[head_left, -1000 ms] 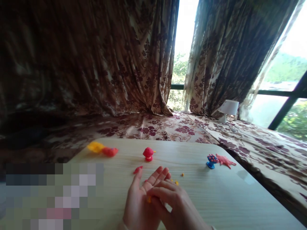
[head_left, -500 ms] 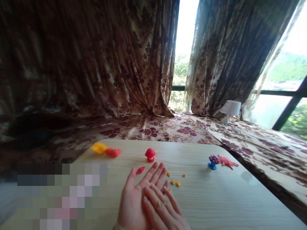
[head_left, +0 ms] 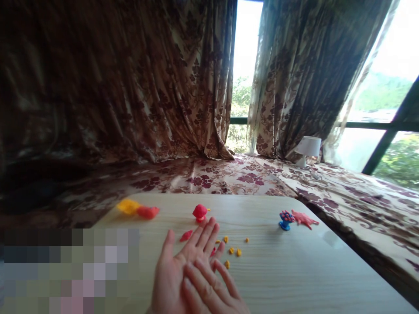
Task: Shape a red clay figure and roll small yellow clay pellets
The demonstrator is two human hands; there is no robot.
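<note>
My left hand [head_left: 179,266] lies palm up over the wooden table [head_left: 294,270], fingers stretched out. My right hand [head_left: 211,291] rests flat across its palm, fingers straight; whatever may be pressed between the palms is hidden. Just past the fingertips lie several small yellow clay bits [head_left: 231,250] and a small red clay piece [head_left: 185,236]. A red clay figure [head_left: 199,212] stands a little farther back.
A yellow clay lump [head_left: 128,206] and an orange one [head_left: 148,212] lie at the table's far left. A blue clay mushroom [head_left: 286,219] and a pink clay figure [head_left: 303,218] are at far right. Behind are a patterned cushioned ledge, curtains and a white lamp [head_left: 307,148].
My right hand went from curled fingers pinching at the left palm to lying flat on it, and slid back toward me. Both hands drifted slightly left.
</note>
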